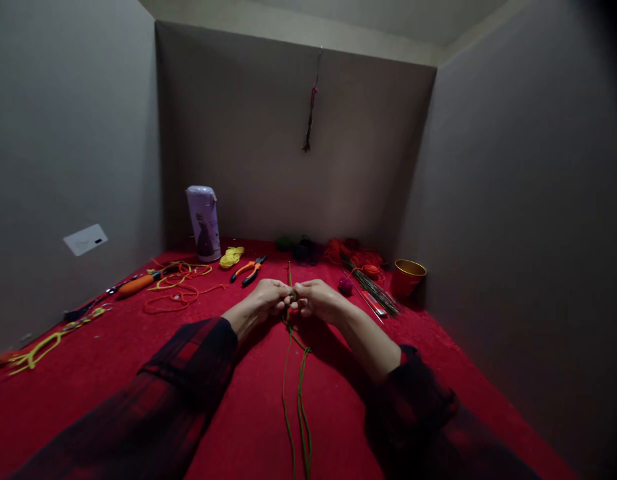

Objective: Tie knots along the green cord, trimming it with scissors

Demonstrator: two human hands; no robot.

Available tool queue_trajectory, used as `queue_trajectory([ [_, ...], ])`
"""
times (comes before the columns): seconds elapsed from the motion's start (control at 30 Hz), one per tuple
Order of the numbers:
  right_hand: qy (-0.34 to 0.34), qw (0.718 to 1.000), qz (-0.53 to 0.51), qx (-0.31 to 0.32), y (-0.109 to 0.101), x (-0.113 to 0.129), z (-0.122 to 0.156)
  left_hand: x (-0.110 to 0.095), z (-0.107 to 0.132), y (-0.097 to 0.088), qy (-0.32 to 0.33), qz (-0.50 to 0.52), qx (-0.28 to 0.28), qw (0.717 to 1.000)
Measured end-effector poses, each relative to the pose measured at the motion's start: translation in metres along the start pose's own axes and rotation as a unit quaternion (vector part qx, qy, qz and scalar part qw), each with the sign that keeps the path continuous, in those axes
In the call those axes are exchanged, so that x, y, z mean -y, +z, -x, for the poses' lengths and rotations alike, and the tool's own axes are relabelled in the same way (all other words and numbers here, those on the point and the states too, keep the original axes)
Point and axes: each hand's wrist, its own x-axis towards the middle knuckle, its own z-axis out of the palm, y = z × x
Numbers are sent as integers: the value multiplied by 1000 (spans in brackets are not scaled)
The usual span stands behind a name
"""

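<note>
Both hands meet over the middle of the red cloth, fingers pinched together around a green cord. My left hand is closed on the cord from the left side. My right hand grips it from the right, its fingertips almost touching the left ones. Above the hands a short length of cord runs straight away from me. Below them several loose strands trail toward me, one forming a bend near the wrists. The fingers hide the exact spot where the strands cross.
Orange-handled pliers, a yellow yarn bundle and a purple bottle stand or lie behind to the left. Orange and yellow cords spread at left. On the right are a magenta yarn ball, thin sticks and a red cup.
</note>
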Motion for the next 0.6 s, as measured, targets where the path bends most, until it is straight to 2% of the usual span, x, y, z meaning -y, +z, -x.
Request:
queue_trajectory([
  [0.07, 16, 998, -55, 2, 6, -2, -2, 1, 0, 0, 21, -23, -6, 999],
  [0.2, 48, 998, -51, 1, 7, -4, -5, -2, 5, 0, 44, -68, -12, 997],
  [0.3, 48, 999, -20, 3, 4, -7, -9, -7, 8, 0, 40, -88, -5, 995],
  [0.4, 33, 997, 50, -41, 2, -9, -13, -10, 7, -1, 27, -129, -2, 991],
  [0.47, 31, 991, 111, -73, 1, -11, -15, -10, 4, -2, 25, -169, -20, 985],
  [0.6, 35, 988, 136, -70, -2, -13, -15, -5, -6, -7, 64, -254, -44, 964],
])
